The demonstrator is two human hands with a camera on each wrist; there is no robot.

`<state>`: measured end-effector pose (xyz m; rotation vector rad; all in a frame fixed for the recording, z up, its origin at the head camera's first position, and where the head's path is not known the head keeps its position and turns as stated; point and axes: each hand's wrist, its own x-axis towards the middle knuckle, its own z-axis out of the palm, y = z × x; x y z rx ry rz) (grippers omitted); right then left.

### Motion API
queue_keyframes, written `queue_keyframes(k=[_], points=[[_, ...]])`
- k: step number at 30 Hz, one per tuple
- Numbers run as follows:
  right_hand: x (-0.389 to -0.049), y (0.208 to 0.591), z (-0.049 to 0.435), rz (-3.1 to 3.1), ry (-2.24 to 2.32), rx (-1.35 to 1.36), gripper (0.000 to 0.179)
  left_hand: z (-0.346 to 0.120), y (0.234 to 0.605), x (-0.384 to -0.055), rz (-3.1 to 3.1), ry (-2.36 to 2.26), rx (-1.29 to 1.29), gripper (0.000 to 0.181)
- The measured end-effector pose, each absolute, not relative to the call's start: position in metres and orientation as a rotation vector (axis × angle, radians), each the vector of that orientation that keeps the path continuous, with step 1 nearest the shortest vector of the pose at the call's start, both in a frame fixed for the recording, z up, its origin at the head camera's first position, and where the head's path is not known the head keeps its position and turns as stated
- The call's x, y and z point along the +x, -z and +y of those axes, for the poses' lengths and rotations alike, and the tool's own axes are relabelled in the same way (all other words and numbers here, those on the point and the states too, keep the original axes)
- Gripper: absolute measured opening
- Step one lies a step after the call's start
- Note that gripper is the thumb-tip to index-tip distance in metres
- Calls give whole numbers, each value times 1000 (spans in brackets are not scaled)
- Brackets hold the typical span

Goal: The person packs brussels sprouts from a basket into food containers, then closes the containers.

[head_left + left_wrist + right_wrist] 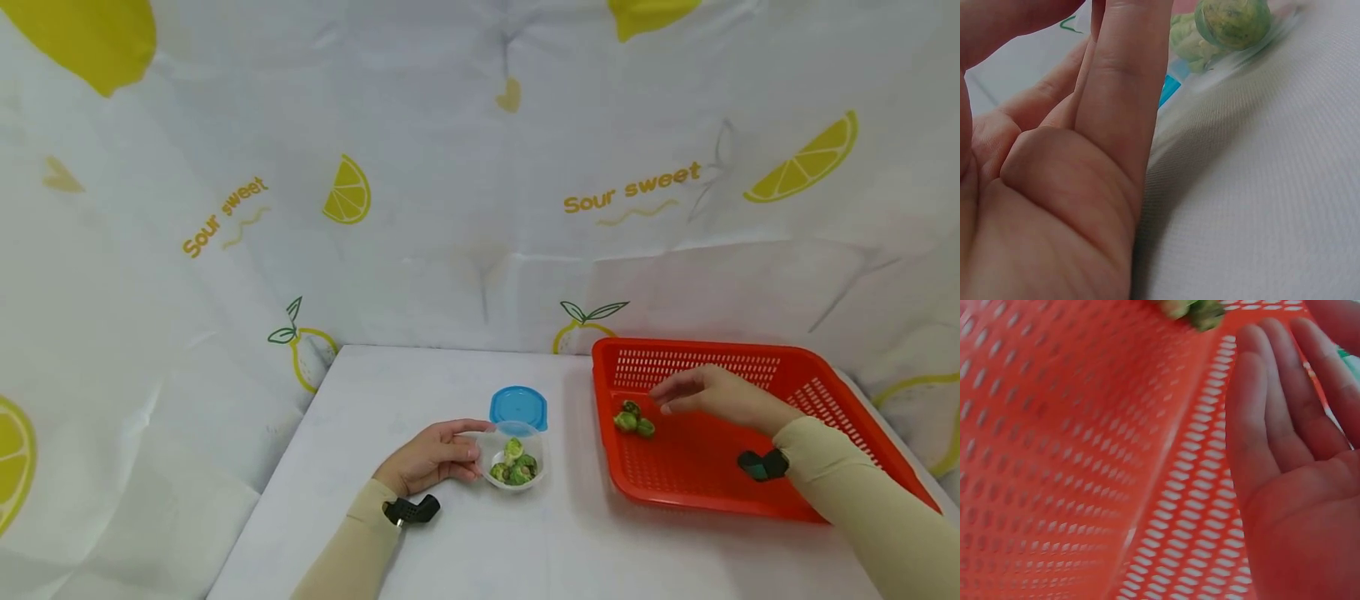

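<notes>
My left hand holds a small clear plastic bowl by its left side, with fingers and thumb at the rim. Several Brussels sprouts lie in the bowl; a sprout also shows past the fingers in the left wrist view. Over the red plastic basket, my right hand has its fingers extended and holds nothing. Left of those fingertips, a small cluster of Brussels sprouts sits inside the basket by its left wall; part of it shows at the top of the right wrist view.
Just behind the bowl lies a blue lid on the white table. The basket's raised, slotted walls surround the right hand's area. A white cloth with lemon prints hangs behind the table.
</notes>
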<state>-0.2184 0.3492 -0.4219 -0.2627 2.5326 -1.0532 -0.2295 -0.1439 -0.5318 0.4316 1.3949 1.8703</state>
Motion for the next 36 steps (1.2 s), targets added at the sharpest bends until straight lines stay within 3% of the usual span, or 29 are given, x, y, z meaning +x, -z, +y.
queue_keyframes(k=[36], points=[[-241,460,349,2398,1012,-308,31,-145,531,-231,1364,-1866,452,61]])
